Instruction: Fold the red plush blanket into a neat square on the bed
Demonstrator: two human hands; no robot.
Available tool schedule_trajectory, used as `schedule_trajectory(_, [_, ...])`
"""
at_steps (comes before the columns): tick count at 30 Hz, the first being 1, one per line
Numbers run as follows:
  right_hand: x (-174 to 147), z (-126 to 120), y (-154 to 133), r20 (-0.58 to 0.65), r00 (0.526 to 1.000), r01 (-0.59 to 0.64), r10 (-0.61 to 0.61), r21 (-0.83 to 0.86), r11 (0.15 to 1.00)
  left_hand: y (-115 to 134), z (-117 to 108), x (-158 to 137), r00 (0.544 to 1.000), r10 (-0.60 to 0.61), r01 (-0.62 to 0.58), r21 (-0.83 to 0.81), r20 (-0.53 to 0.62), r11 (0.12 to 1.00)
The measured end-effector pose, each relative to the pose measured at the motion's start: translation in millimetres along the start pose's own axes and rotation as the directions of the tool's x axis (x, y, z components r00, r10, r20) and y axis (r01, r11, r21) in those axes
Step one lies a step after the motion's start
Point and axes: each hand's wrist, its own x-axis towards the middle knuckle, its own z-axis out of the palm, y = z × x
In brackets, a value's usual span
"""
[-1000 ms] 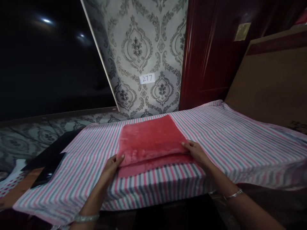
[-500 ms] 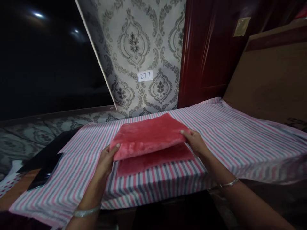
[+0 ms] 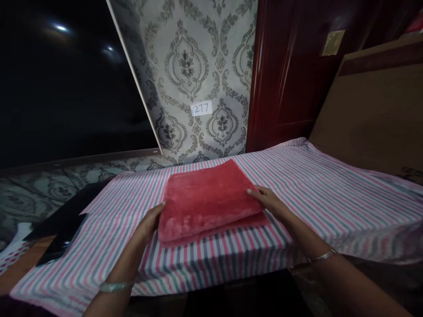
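Note:
A folded red plush cloth [image 3: 208, 193] lies on the striped tablecloth [image 3: 115, 224], its upper layer resting nearly flat over the lower one. The lower layer shows as a thin strip along the front and right. At the cloth's left edge is my left hand [image 3: 150, 223], thumb at the rim and the other fingers partly hidden beside it. My right hand [image 3: 269, 200] grips the right edge, its thumb on top and its fingers mostly out of sight beneath.
A large dark screen [image 3: 72, 88] stands at the left against the patterned wall [image 3: 188, 66]. Behind the table, a paper label marked 277 [image 3: 201, 108] is on the wall. A big cardboard box [image 3: 380, 105] leans at the right. Black flat items [image 3: 62, 240] lie by the left edge.
The raised front of the cloth's upper layer has come down onto the lower layer, closing the gap. Both hands have lowered with it, the left thumb shifting to the edge.

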Motion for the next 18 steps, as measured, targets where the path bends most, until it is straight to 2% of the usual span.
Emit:
schedule_trajectory(4, [25.5,8.8,-19.7,0.052,0.993,-0.111,0.108,0.057,0.992,23.8,15.3,30.9,0.996,-0.059,0.064,-0.074,0.064,0.995])
schedule_trajectory(7, [42.1,16.4,-29.2,0.109,0.982,-0.166,0.154,0.114,0.979,39.2,29.7,49.6,1.000,0.019,-0.019,-0.002,-0.005,1.000])
schedule_trajectory(9, [50.3,20.2,-26.4,0.104,0.989,-0.120,0.109,0.108,0.987,44.5,36.6,57.9,0.989,0.122,-0.117,0.065,-0.085,0.991])
schedule_trajectory(12, [57.4,23.5,-7.7,0.000,1.000,0.015,-0.015,0.012,1.000,41.7,40.2,62.6,0.954,0.244,-0.224,0.129,-0.173,0.966])
schedule_trajectory(15, [59.7,22.2,14.0,-0.054,0.997,0.057,-0.061,-0.075,0.996,30.2,37.5,59.9,0.935,0.292,-0.250,0.211,-0.199,0.945])
schedule_trajectory(18, [61.3,14.0,20.2,-0.015,0.998,0.056,-0.059,-0.134,0.989,23.2,31.6,57.5,0.928,0.320,-0.263,0.276,-0.190,0.925])
